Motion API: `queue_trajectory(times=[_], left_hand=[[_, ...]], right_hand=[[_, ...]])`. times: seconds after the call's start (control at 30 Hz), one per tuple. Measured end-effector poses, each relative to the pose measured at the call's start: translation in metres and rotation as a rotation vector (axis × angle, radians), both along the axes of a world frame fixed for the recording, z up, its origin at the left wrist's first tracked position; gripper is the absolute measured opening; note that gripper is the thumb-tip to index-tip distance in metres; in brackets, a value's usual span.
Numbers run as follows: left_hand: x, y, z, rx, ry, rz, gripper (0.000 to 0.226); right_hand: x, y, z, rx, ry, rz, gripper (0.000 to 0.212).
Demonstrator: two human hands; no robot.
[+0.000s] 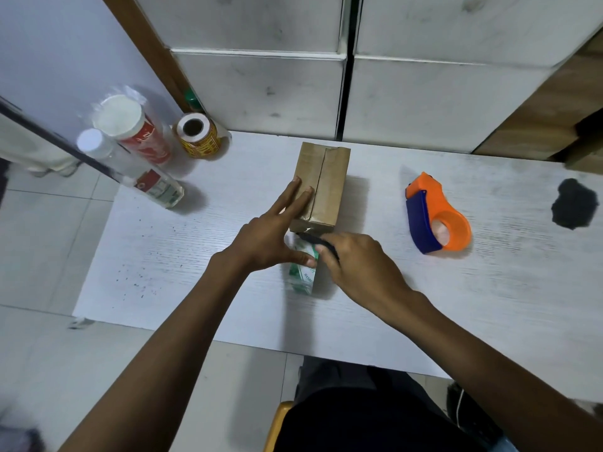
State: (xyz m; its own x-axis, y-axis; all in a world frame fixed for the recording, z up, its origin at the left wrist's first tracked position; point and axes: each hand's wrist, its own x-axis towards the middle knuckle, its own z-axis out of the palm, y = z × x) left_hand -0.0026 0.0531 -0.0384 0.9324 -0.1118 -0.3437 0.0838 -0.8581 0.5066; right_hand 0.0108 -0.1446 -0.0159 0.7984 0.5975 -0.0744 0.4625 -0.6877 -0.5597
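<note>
Pressing the brown cardboard box (pixel 326 181) down with the straight fingers of our left hand (pixel 270 238), we are steadying it at the middle of the white table (pixel 195 256), nearer the far edge. Our right hand (pixel 355 259) is gripping a slim dark tool (pixel 313 240), its tip touching the box's near end. We are judging that the tip should be going slowly, away from the left thumb and the green-white packet (pixel 301 278).

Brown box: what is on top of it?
Two straight fingers of the left hand press on the box top, beside its middle seam. The right hand holds a black tool at its near edge. Its inside is hidden.
</note>
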Motion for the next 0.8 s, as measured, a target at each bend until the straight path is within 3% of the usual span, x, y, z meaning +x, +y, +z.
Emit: queue_trajectory(times=[0.3, 0.53, 0.8], left_hand=[[-0.002, 0.002, -0.003, 0.000, -0.003, 0.014, 0.129], [0.000, 0.001, -0.003, -0.001, 0.013, 0.010, 0.127], [-0.001, 0.001, -0.003, -0.007, 0.019, 0.016, 0.129]], right_hand=[[0.003, 0.023, 0.001, -0.195, 0.003, -0.060, 0.028], [-0.002, 0.014, 0.005, -0.230, 0.054, -0.095, 0.028], [-0.003, -0.017, -0.003, -0.340, -0.064, -0.108, 0.029]])
